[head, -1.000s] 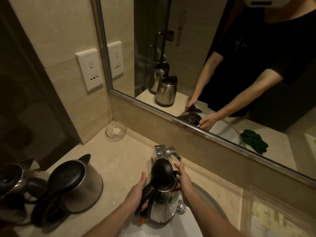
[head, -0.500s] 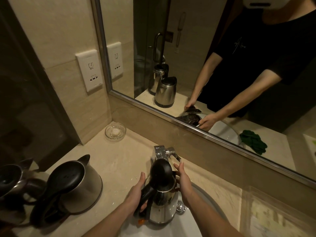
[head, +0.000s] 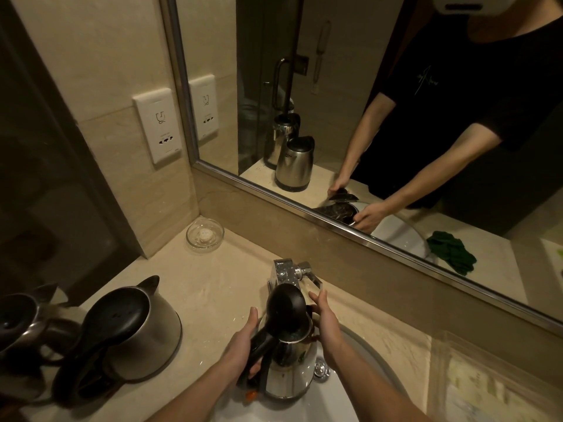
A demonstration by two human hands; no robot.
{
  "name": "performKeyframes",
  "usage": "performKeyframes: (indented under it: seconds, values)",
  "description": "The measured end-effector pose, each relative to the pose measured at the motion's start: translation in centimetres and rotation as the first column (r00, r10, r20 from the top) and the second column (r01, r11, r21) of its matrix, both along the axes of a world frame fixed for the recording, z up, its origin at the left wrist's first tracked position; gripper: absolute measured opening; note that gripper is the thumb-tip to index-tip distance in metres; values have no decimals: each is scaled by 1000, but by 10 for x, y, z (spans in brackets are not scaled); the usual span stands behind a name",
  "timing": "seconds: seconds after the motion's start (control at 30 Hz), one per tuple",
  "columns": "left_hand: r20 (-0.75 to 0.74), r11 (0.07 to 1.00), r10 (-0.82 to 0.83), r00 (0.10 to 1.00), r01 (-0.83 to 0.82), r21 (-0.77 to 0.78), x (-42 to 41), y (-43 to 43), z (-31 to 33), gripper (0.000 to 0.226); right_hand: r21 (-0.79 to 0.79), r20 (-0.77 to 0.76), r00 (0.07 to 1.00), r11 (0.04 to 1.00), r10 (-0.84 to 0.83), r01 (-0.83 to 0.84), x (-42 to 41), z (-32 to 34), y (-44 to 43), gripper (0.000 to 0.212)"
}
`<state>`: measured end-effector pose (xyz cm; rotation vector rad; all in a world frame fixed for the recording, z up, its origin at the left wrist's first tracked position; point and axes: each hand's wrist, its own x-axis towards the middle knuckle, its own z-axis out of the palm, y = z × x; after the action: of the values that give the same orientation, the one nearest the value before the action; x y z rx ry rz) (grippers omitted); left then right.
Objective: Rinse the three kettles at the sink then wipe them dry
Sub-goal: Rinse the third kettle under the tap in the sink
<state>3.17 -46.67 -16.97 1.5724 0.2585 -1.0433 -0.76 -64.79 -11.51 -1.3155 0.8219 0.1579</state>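
Observation:
A steel kettle [head: 289,370] with its black lid raised stands over the white sink [head: 359,345], right under the chrome faucet [head: 285,272]. My left hand [head: 243,342] grips its black handle. My right hand [head: 324,321] holds the kettle's right side near the rim, fingers pointing up toward the faucet lever. A second steel kettle [head: 137,333] with a black lid and handle sits on the counter at left. Part of a third kettle [head: 21,315] shows at the left edge.
A glass soap dish [head: 204,236] sits in the counter's back corner. A wall socket plate [head: 157,126] is above it. The mirror [head: 365,102] shows a green cloth on the counter right of the sink. A clear-covered card [head: 493,391] lies at lower right.
The kettle and both hands stay nearly in place; the view has shifted slightly.

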Motion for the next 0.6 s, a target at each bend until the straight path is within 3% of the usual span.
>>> performKeyframes:
  seconds: [0.6]
  values:
    - [10,1000,-4,1000,4,-7,-1,-1,-2,88,-3,1,1000,1000,4,-4,-3,-1,-2,62]
